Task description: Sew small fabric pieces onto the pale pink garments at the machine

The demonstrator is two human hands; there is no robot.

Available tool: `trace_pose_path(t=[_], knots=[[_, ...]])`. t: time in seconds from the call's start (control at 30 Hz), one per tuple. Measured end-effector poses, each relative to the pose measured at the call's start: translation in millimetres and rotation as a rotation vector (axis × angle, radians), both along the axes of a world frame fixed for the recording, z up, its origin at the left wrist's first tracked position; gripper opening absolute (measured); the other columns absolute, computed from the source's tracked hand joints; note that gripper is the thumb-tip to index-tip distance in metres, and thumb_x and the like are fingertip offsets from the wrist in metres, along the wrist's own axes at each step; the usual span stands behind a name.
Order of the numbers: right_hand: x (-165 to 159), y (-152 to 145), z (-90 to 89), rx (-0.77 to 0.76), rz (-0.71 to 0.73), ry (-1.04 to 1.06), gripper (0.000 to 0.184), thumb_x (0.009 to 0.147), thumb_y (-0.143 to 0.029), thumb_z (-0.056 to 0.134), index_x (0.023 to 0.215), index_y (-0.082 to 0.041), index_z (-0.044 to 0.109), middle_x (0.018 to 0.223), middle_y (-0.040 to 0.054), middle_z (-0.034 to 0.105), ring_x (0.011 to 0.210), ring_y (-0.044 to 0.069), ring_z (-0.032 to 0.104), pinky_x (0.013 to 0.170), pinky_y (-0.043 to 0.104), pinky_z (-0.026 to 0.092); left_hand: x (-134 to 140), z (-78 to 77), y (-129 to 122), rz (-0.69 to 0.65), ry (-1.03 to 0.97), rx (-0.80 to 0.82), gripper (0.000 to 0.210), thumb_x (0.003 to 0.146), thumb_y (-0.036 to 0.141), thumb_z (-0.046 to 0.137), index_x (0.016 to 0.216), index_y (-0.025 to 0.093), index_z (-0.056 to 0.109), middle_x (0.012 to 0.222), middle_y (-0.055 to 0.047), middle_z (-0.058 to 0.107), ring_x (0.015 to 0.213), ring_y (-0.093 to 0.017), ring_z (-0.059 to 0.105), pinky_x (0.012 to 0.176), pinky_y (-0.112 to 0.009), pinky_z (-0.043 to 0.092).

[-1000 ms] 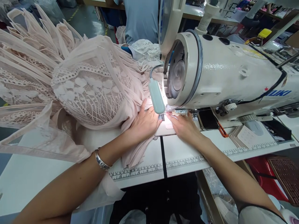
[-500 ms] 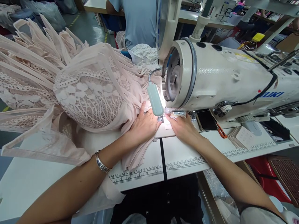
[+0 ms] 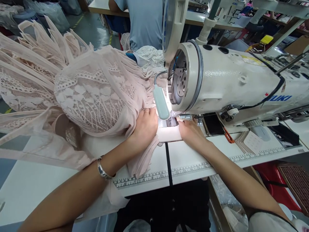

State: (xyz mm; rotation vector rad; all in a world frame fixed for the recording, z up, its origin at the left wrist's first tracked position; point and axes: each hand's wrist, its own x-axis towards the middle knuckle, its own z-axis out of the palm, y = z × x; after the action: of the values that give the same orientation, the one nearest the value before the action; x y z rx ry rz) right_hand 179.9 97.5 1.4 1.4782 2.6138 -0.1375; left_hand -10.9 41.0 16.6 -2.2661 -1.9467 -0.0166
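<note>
Pale pink lace bras (image 3: pixel 96 96) with trailing straps are heaped on the left of the sewing table. My left hand (image 3: pixel 146 124) is curled into the pink cloth at the heap's right edge, just left of the lit needle area; its fingertips are hidden. My right hand (image 3: pixel 190 130) is closed on the other side of the presser foot (image 3: pixel 172 121), its fingers drawn together. What sits between those fingers is hidden. Above both hands stands the white sewing machine (image 3: pixel 217 77), and a pale green lamp (image 3: pixel 161 102) shines on the needle area.
A black phone (image 3: pixel 213 125), an orange-handled tool (image 3: pixel 229 136) and a stack of cards (image 3: pixel 252 141) lie right of my right hand. A printed ruler (image 3: pixel 145 181) runs along the table's front edge. Another person (image 3: pixel 146 25) in light blue sits ahead.
My left hand has pulled back left from the needle and curled its fingers. My right hand has closed and shifted slightly right. The metal plate under the foot now shows; the machine's handwheel has turned.
</note>
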Motion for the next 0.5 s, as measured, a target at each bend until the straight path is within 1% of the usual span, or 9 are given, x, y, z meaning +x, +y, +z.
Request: trace_pose_path(t=[0.1, 0.13, 0.17, 0.2, 0.27, 0.33, 0.37, 0.43, 0.5], knots=[[6.1, -3.8, -3.7, 0.103, 0.032, 0.099, 0.041, 0.096, -0.011, 0.032, 0.117, -0.016, 0.068, 0.091, 0.0134, 0.069, 0.083, 0.028, 0.060, 0.093, 0.049, 0.042, -6.0, 26.3, -15.2, -0.261, 0.062, -0.069, 0.034, 0.080, -0.007, 0.042, 0.089, 0.015, 0.067, 0.086, -0.011, 0.065, 0.090, -0.029, 0.064, 0.088, -0.045, 0.049], [6.8, -7.4, -4.0, 0.128, 0.080, 0.159, 0.041, 0.098, -0.014, 0.031, 0.115, -0.016, 0.068, 0.093, 0.0137, 0.070, 0.084, 0.028, 0.060, 0.093, 0.049, 0.042, -11.0, 38.5, -19.9, -0.269, 0.040, -0.068, 0.036, 0.081, -0.007, 0.040, 0.087, 0.016, 0.066, 0.085, -0.010, 0.065, 0.091, -0.028, 0.064, 0.087, -0.044, 0.050], [6.0, -11.8, -3.7, 0.130, 0.145, 0.228, 0.041, 0.100, -0.017, 0.030, 0.113, -0.017, 0.068, 0.094, 0.0133, 0.070, 0.086, 0.028, 0.059, 0.093, 0.049, 0.042, -17.9, 51.7, -23.8, -0.198, 0.018, -0.024, 0.039, 0.081, -0.008, 0.037, 0.089, 0.016, 0.066, 0.090, -0.012, 0.066, 0.095, -0.029, 0.064, 0.085, -0.044, 0.050], [3.4, -17.1, -2.9, 0.104, 0.222, 0.302, 0.040, 0.102, -0.021, 0.030, 0.110, -0.018, 0.069, 0.095, 0.0122, 0.070, 0.088, 0.027, 0.059, 0.092, 0.048, 0.043, -26.6, 65.0, -26.4, -0.090, 0.000, 0.040, 0.042, 0.084, -0.006, 0.034, 0.100, 0.015, 0.066, 0.105, -0.015, 0.066, 0.105, -0.032, 0.063, 0.087, -0.046, 0.050], [-8.0, -29.0, -1.1, -0.019, 0.368, 0.442, 0.034, 0.104, -0.027, 0.035, 0.106, -0.019, 0.068, 0.097, 0.0106, 0.070, 0.093, 0.026, 0.058, 0.089, 0.045, 0.045, -48.2, 89.4, -27.8, 0.222, -0.035, 0.190, 0.041, 0.092, 0.004, 0.031, 0.118, 0.011, 0.062, 0.126, -0.020, 0.059, 0.123, -0.040, 0.055, 0.096, -0.056, 0.047], [-26.3, -41.6, -0.6, -0.144, 0.446, 0.549, 0.027, 0.101, -0.033, 0.050, 0.116, -0.017, 0.064, 0.108, 0.0120, 0.070, 0.104, 0.027, 0.058, 0.090, 0.043, 0.046, -72.9, 106.6, -25.2, 0.438, -0.077, 0.306, 0.042, 0.095, 0.016, 0.037, 0.133, 0.006, 0.054, 0.143, -0.023, 0.048, 0.139, -0.043, 0.043, 0.108, -0.062, 0.037], [-36.6, -47.6, -1.1, -0.176, 0.454, 0.580, 0.036, 0.096, -0.036, 0.059, 0.126, -0.016, 0.060, 0.118, 0.0140, 0.068, 0.111, 0.029, 0.056, 0.093, 0.045, 0.046, -85.3, 111.6, -22.9, 0.473, -0.109, 0.357, 0.048, 0.097, 0.026, 0.040, 0.141, 0.008, 0.048, 0.152, -0.021, 0.041, 0.144, -0.041, 0.036, 0.115, -0.062, 0.030], [-55.8, -58.1, -3.5, -0.192, 0.423, 0.585, 0.065, 0.087, -0.038, 0.073, 0.142, -0.015, 0.048, 0.131, 0.0177, 0.063, 0.118, 0.033, 0.053, 0.097, 0.050, 0.045, -109.4, 114.6, -17.0, 0.453, -0.203, 0.381, 0.069, 0.100, 0.055, 0.037, 0.154, 0.012, 0.032, 0.166, -0.016, 0.025, 0.153, -0.037, 0.021, 0.124, -0.057, 0.014], [-68.1, -65.8, -6.0, -0.203, 0.375, 0.584, 0.073, 0.085, -0.029, 0.073, 0.148, -0.015, 0.041, 0.130, 0.0184, 0.062, 0.116, 0.033, 0.054, 0.094, 0.049, 0.046, -131.1, 110.7, -9.3, 0.359, -0.365, 0.235, 0.103, 0.091, 0.084, 0.020, 0.159, 0.006, 0.018, 0.167, -0.019, 0.024, 0.152, -0.038, 0.023, 0.123, -0.050, 0.017]])
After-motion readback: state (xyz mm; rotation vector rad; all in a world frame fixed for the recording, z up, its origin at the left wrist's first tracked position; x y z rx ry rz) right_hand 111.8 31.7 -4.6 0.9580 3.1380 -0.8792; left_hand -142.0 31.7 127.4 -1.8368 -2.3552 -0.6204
